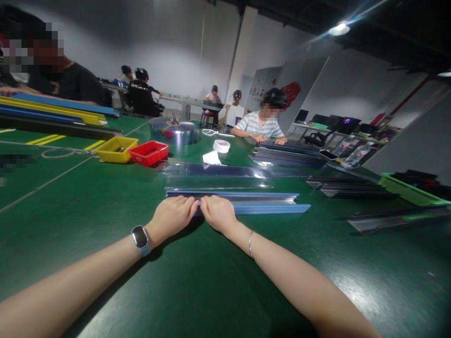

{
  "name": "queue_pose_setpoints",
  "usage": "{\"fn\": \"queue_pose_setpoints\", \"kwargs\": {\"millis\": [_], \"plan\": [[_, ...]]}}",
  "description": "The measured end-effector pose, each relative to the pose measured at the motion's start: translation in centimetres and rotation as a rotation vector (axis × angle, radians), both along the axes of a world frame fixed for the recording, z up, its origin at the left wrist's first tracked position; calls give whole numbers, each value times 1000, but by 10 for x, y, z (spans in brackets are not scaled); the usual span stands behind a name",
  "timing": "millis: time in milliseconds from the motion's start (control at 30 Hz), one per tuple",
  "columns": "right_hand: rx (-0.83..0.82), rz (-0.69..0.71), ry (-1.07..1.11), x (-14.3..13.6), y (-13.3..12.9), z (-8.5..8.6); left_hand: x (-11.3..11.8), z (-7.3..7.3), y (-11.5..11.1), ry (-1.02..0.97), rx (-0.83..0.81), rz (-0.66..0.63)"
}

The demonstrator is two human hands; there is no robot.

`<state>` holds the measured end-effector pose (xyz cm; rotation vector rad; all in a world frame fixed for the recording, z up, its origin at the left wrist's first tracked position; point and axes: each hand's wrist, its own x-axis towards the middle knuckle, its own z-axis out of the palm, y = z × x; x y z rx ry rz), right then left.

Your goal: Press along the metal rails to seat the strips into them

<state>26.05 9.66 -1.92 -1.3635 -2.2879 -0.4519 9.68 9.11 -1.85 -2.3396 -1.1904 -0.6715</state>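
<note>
A long blue channel-shaped strip (pixel 271 209) with a shiny pale inner face lies crosswise on the green table in front of me. My left hand (pixel 175 215) is closed over its left part, fingers curled across the top. Right beside it, thumbs almost meeting, my right hand (pixel 218 213) is closed on the same strip near its middle. The fingertips of both hands are hidden behind the knuckles. Just beyond the strip lie clear plastic strips (pixel 229 171), flat on the table.
Left of centre stand a yellow bin (pixel 117 151) and a red bin (pixel 149 154), near a large film roll (pixel 174 131). A tape roll (pixel 221 146) lies behind the strips. Dark profiles (pixel 352 188) and a green basket (pixel 412 190) occupy the right. Co-workers sit across and at left.
</note>
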Motion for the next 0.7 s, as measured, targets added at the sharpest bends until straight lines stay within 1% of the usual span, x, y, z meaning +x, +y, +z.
{"fn": "queue_pose_setpoints", "kwargs": {"millis": [233, 500, 700], "plan": [[8, 18, 16, 1, 0, 1, -1, 0, -1, 0, 0, -10], [-2, 6, 21, 0, 0, 1, -1, 0, -1, -17, 17, -29], [9, 22, 28, 0, -1, 2, -1, 0, -1, 0, -10, -36]]}}
